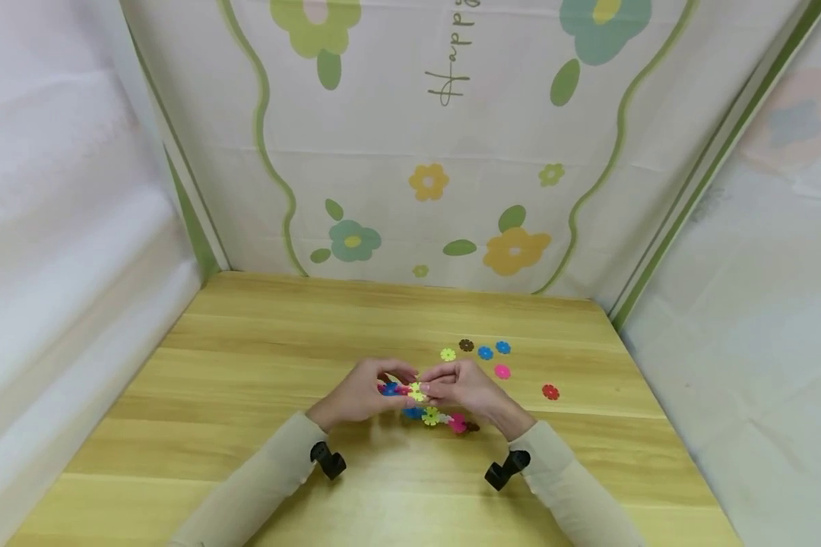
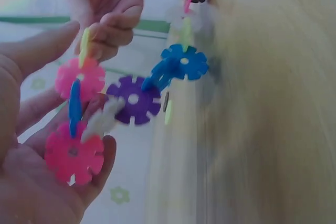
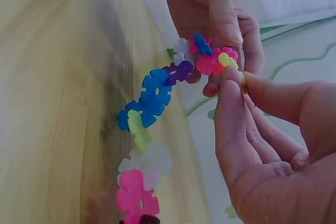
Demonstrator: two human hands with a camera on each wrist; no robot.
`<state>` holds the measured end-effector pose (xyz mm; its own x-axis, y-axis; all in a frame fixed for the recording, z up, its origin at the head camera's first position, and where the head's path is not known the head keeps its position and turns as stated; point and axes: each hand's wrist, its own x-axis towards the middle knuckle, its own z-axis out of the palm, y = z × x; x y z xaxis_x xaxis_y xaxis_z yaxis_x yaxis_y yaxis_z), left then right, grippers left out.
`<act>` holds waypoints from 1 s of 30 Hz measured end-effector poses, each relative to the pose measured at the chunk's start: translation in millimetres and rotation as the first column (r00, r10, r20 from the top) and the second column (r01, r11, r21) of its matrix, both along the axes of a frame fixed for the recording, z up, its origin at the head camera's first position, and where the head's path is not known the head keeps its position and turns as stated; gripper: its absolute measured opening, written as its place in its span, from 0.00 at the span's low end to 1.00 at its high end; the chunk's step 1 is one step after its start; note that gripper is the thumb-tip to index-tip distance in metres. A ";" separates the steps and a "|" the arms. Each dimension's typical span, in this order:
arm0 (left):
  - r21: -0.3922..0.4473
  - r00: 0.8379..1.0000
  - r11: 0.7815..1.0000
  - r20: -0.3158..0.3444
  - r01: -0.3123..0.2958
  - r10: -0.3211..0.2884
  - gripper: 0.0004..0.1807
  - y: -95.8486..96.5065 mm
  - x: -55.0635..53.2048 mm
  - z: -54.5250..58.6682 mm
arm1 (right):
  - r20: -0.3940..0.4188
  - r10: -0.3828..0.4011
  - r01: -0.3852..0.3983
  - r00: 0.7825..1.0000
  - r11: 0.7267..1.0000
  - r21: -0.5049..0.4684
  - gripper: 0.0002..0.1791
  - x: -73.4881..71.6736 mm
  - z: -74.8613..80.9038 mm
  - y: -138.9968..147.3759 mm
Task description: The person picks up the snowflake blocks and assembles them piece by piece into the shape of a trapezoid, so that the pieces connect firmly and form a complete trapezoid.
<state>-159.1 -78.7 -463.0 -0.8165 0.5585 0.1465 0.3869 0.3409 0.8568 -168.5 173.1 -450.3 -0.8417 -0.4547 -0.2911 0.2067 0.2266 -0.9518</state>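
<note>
A chain of flower-shaped interlocking plastic discs (image 3: 155, 98) hangs from my hands and curves down toward the table. Pink, blue, white, purple and yellow pieces are slotted edge to edge along it. My left hand (image 1: 359, 393) curls its fingers around the upper end, behind two pink discs (image 2: 73, 163), with the thumb held above them. Between thumb and forefinger, my right hand (image 1: 475, 395) pinches a yellow disc (image 3: 228, 60) at the tip, against the upper pink disc. The lower end of the chain, with a pink disc (image 1: 458, 423) and a brown one, lies low in front of the right hand.
Loose discs lie on the wooden table (image 1: 246, 327) beyond and right of my hands: a yellow disc (image 1: 448, 355), a brown disc (image 1: 466, 345), blue discs (image 1: 485, 353), a pink disc (image 1: 502, 371) and a red disc (image 1: 550, 392). A flower-printed curtain (image 1: 383, 129) stands behind.
</note>
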 end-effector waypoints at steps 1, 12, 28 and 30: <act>-0.007 1.000 1.000 -0.029 0.002 -0.002 0.21 2.1 0.2 -0.1 | -0.001 0.006 -0.006 1.000 1.000 -0.005 0.15 0.1 0.0 0.0; -0.011 0.998 1.000 -0.053 -0.020 0.019 0.13 5.4 0.0 -0.4 | -0.260 0.071 -0.017 0.963 0.979 0.204 0.21 -25.7 2.5 30.2; 0.001 0.998 0.999 -0.056 -0.035 0.035 0.14 0.7 2.5 3.3 | -0.512 0.281 0.110 0.812 0.787 0.607 0.15 -81.8 -32.3 32.5; -0.002 0.998 0.999 -0.052 -0.041 0.041 0.14 -0.1 2.2 3.6 | -0.497 0.262 0.109 0.828 0.793 0.599 0.12 -84.4 -32.9 30.0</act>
